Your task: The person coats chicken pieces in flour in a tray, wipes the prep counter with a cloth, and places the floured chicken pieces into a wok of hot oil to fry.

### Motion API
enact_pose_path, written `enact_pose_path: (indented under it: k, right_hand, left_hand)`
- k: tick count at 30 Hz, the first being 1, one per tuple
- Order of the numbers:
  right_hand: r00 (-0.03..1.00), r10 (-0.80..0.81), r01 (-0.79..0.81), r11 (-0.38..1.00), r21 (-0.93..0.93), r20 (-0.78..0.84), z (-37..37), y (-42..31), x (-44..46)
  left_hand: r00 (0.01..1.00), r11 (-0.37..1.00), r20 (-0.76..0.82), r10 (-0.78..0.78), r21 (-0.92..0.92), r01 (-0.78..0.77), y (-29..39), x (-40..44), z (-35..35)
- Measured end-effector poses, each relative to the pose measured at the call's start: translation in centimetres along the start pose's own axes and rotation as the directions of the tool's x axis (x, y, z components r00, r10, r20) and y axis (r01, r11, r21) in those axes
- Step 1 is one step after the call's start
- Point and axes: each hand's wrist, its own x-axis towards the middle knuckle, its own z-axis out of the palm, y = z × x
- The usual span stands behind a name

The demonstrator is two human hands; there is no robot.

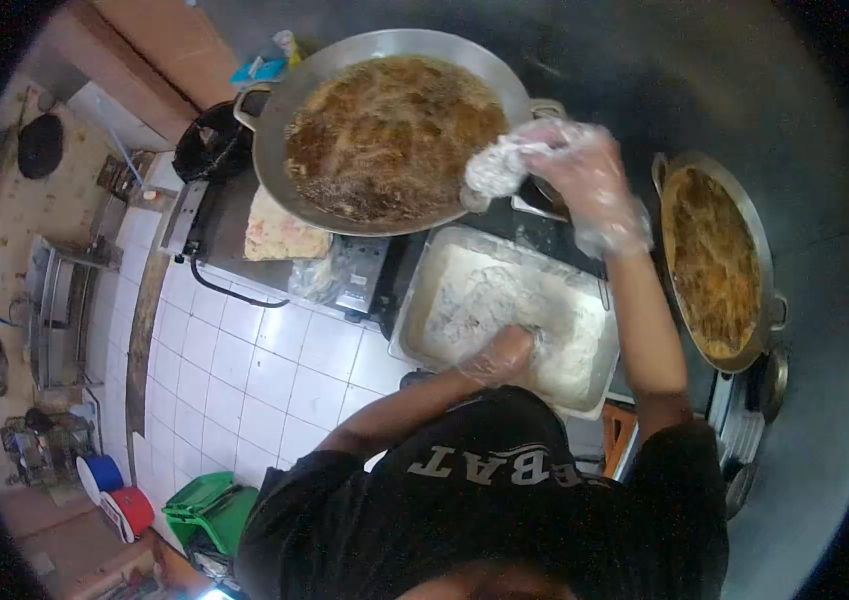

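My right hand (pixel 590 180), in a clear plastic glove, is raised at the right rim of a large metal wok (pixel 390 42). Its fingers are closed on a flour-coated piece of food (pixel 498 168), white and lumpy; what is under the coating is hidden. Brown oil (pixel 395 140) bubbles in the wok. Below stands a rectangular metal tray (pixel 410 325) of white flour (pixel 575 315). My left hand (pixel 507 355), also gloved, is down in the flour with its fingers curled; anything in them is hidden.
A second wok (pixel 757 230) of bubbling oil stands at the right. Left of the tray are a bag with pale contents (pixel 285 230), a black hose (pixel 235 292) and a black container (pixel 213 142). A green bin (pixel 210 510) stands on the tiled floor (pixel 265 375).
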Motion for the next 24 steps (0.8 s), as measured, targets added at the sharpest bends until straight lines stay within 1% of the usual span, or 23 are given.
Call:
enact_pose_path:
  k: [1, 2, 3, 5, 6, 8, 9, 10, 11, 12, 13, 14, 15, 16, 17, 18, 19, 20, 21, 22, 23, 24]
  right_hand:
    - [0.992, 0.123, -0.122, 0.987, -0.109, 0.004, 1.4, -0.8, 1.7]
    - [0.999, 0.032, -0.028, 0.987, -0.158, 0.024, 3.1, 0.0, 3.3]
    - [0.995, -0.075, 0.090, 0.961, -0.263, 0.067, 4.2, 0.5, 4.3]
    - [0.989, 0.075, -0.029, 0.945, -0.326, 0.129, 6.9, 0.0, 6.3]
    - [0.988, 0.063, -0.016, 0.947, -0.321, 0.138, 8.3, 0.4, 7.4]
    - [0.966, 0.073, -0.025, 0.981, -0.191, 0.248, 11.3, 1.7, 9.9]
    - [0.966, 0.060, -0.012, 0.982, -0.186, 0.252, 13.0, 2.4, 11.3]
    - [0.954, 0.079, 0.021, 0.945, -0.326, 0.289, 14.6, 2.5, 12.5]
    - [0.942, 0.103, 0.060, 0.886, -0.459, 0.321, 15.7, 2.6, 13.4]
    - [0.863, -0.137, 0.294, 0.919, -0.262, 0.486, 16.3, 2.9, 14.1]
    - [0.860, -0.142, 0.300, 0.918, -0.260, 0.490, 17.6, 2.6, 14.8]
    - [0.836, 0.010, 0.284, 0.848, -0.448, 0.549, 19.5, 2.6, 15.8]
    - [0.805, 0.170, 0.278, 0.737, -0.615, 0.568, 21.0, 2.6, 16.6]
    - [0.784, 0.063, 0.323, 0.808, -0.492, 0.617, 22.6, 4.3, 17.2]
    - [0.785, 0.063, 0.319, 0.811, -0.490, 0.616, 24.1, 5.6, 17.8]
    - [0.767, 0.072, 0.332, 0.806, -0.491, 0.637, 25.5, 6.6, 18.5]
    - [0.749, 0.080, 0.346, 0.799, -0.491, 0.658, 26.9, 7.9, 19.3]
    - [0.724, 0.046, 0.475, 0.690, -0.546, 0.688, 27.8, 8.7, 19.8]
    - [0.725, 0.043, 0.475, 0.691, -0.545, 0.687, 28.1, 9.7, 20.4]
    - [0.768, -0.039, 0.474, 0.706, -0.526, 0.640, 27.7, 9.5, 20.6]
    - [0.803, -0.118, 0.474, 0.720, -0.507, 0.584, 26.9, 9.2, 20.7]
    - [0.807, -0.117, 0.469, 0.722, -0.508, 0.579, 26.1, 8.8, 20.8]
  left_hand:
    - [0.994, 0.990, 0.063, -0.095, 0.113, 0.087, 0.9, -0.4, -1.2]
    - [0.990, 0.988, 0.128, -0.055, 0.149, 0.036, 1.3, -0.9, -2.4]
    - [0.992, 0.986, 0.110, -0.064, 0.160, 0.046, 1.2, -1.4, -2.9]
    - [0.985, 0.997, -0.156, -0.075, 0.006, 0.077, 1.5, -2.6, -3.9]
    - [0.972, 0.995, -0.220, -0.085, -0.066, 0.072, 1.7, -3.1, -4.8]
    - [0.964, 0.996, -0.250, -0.087, -0.023, 0.084, 2.3, -4.2, -6.9]
    - [0.960, 0.996, -0.268, -0.084, 0.012, 0.090, 2.6, -4.8, -7.9]
    - [0.958, 0.996, -0.288, -0.018, 0.080, 0.043, 3.4, -5.5, -9.6]
    - [0.955, 0.995, -0.295, -0.019, 0.086, 0.046, 2.9, -5.7, -9.5]
    - [0.931, 0.999, -0.363, -0.030, 0.023, 0.041, 2.4, -6.1, -8.9]
    - [0.903, 0.999, -0.428, -0.045, -0.041, 0.030, 2.0, -6.4, -8.4]
    - [0.934, 0.980, -0.328, -0.140, -0.180, 0.084, 2.0, -6.8, -8.7]
    - [0.933, 0.980, -0.329, -0.143, -0.180, 0.087, 2.1, -7.3, -9.1]
    - [0.940, 0.988, -0.319, -0.122, -0.128, 0.085, 3.1, -8.0, -10.7]
    - [0.947, 0.994, -0.306, -0.101, -0.076, 0.082, 3.5, -8.6, -11.6]
    - [0.948, 0.994, -0.302, -0.102, -0.075, 0.083, 3.2, -9.1, -11.5]
    - [0.933, 0.995, -0.347, -0.098, -0.066, 0.080, 2.8, -9.5, -11.0]
    - [0.916, 0.996, -0.391, -0.091, -0.056, 0.075, 2.7, -9.8, -11.2]
    - [0.916, 0.996, -0.390, -0.091, -0.053, 0.076, 2.5, -10.3, -11.7]
    - [0.925, 0.990, -0.353, -0.140, -0.073, 0.122, 2.7, -10.9, -12.9]
    - [0.900, 0.999, -0.432, -0.051, -0.024, 0.045, 2.7, -11.1, -14.1]
    - [0.862, 0.999, -0.505, 0.039, 0.038, -0.024, 2.7, -11.2, -15.3]
